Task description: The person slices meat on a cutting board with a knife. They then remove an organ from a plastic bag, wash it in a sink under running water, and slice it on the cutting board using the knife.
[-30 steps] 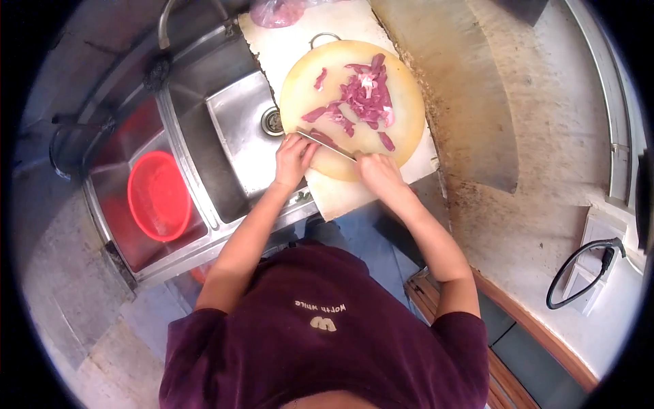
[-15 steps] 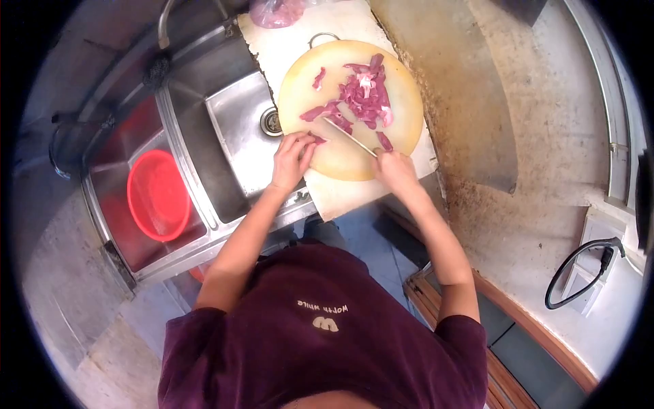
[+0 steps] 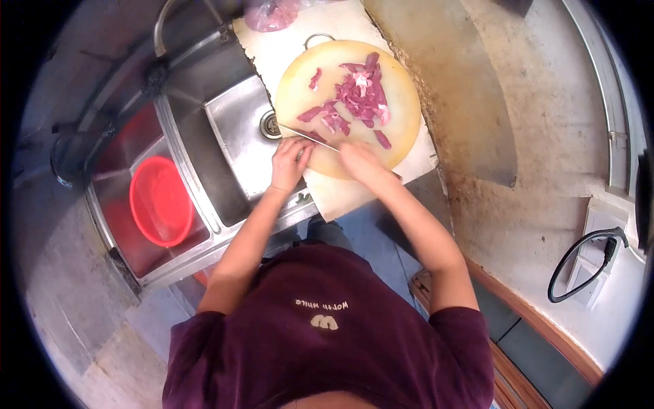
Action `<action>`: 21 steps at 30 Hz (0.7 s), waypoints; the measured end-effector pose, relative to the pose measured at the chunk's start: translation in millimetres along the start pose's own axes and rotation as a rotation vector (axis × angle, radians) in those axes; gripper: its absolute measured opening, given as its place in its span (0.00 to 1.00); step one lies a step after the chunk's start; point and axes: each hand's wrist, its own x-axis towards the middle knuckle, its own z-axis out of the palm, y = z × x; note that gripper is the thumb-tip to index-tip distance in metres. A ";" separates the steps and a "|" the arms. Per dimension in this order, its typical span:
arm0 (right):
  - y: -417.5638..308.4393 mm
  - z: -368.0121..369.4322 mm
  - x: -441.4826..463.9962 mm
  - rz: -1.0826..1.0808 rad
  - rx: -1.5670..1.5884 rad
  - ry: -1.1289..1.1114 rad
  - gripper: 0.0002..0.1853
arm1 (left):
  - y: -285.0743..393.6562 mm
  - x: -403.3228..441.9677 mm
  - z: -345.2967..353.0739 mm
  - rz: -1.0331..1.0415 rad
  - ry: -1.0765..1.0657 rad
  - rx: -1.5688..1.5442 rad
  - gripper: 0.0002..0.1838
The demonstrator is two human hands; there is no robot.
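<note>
My right hand (image 3: 359,162) is closed round the handle of a knife (image 3: 306,135). Its thin blade points left, lying close over the fingertips of my left hand (image 3: 289,161). Those fingers are bent and press a small strip of red meat (image 3: 316,137) at the near left of the round yellowish cutting board (image 3: 403,102). Partly covered by the blade and fingers, the strip shows only in part. Farther up the board lies a pile of cut meat (image 3: 361,99) with a pale fatty bit on it. Loose meat pieces lie at the pile's left and near my right hand.
On the left is a steel sink (image 3: 235,129) with a drain, and a red basin (image 3: 161,201) stands in its other bowl. A plastic bag (image 3: 271,13) of meat rests behind the board. The stained wall (image 3: 470,116) rises close on the right.
My right hand has moved left with the knife, bringing the blade from the middle of the board to my left fingertips. My left hand has stayed at the board's near left edge.
</note>
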 end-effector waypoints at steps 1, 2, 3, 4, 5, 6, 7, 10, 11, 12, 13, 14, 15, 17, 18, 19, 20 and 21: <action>11.8 -6.8 -22.1 0.040 0.013 0.012 0.13 | -1.8 -0.3 0.5 0.028 0.021 0.002 0.07; 20.4 -14.8 -42.0 0.080 0.026 0.021 0.13 | -1.7 0.5 -0.5 0.026 0.022 -0.012 0.07; 23.2 -27.3 -52.9 0.144 -0.013 -0.052 0.13 | -0.3 0.7 -1.6 0.023 0.021 -0.027 0.07; 22.6 -36.8 -58.3 0.208 -0.054 -0.122 0.13 | 1.0 0.8 -2.2 0.021 0.022 -0.043 0.07; 20.8 -36.8 -58.6 0.236 -0.010 -0.086 0.13 | 2.7 0.8 -3.8 0.011 0.016 -0.054 0.07; 19.7 -37.2 -56.5 0.261 0.034 -0.047 0.12 | 1.9 0.7 -3.9 0.024 0.016 -0.052 0.07; 17.8 -38.4 -54.9 0.286 0.078 -0.009 0.12 | 1.8 0.0 -3.7 0.036 0.015 -0.049 0.07; -5.8 -36.0 -51.5 0.205 0.059 0.031 0.11 | 0.7 0.0 -4.9 0.066 0.004 -0.027 0.07; -11.3 -35.9 -53.6 0.132 0.035 0.029 0.10 | 0.9 -1.1 -5.1 0.076 -0.006 -0.019 0.07; -12.6 -34.3 -54.4 0.120 0.010 0.014 0.10 | 2.0 -2.1 -5.6 0.061 -0.020 -0.019 0.08; -13.2 -33.3 -52.9 0.104 -0.017 -0.003 0.10 | 2.4 -2.5 -6.8 0.044 -0.030 -0.018 0.08; -14.0 -32.7 -48.7 0.083 -0.046 -0.019 0.10 | 2.2 -1.6 -8.2 0.027 -0.035 -0.014 0.08; -14.8 -29.7 -39.6 0.057 -0.035 -0.013 0.10 | 0.0 -1.5 -7.7 0.023 -0.031 -0.010 0.08; -18.9 -19.5 -14.2 0.012 -0.008 -0.003 0.10 | -3.5 -3.9 -3.8 0.014 -0.031 -0.005 0.08; -30.4 -18.2 1.7 -0.025 -0.041 -0.007 0.10 | -2.8 -4.7 -2.4 0.023 -0.029 0.011 0.08; -40.4 -19.0 17.0 -0.063 -0.075 -0.008 0.10 | -2.2 -3.8 -1.2 0.036 -0.023 0.029 0.07; -42.0 -19.0 25.1 -0.060 -0.034 0.005 0.10 | -1.0 -3.7 -1.2 0.050 -0.020 0.047 0.07; -43.5 -18.0 29.2 -0.053 0.010 0.018 0.10 | 1.6 -5.1 -2.6 0.036 -0.036 0.037 0.07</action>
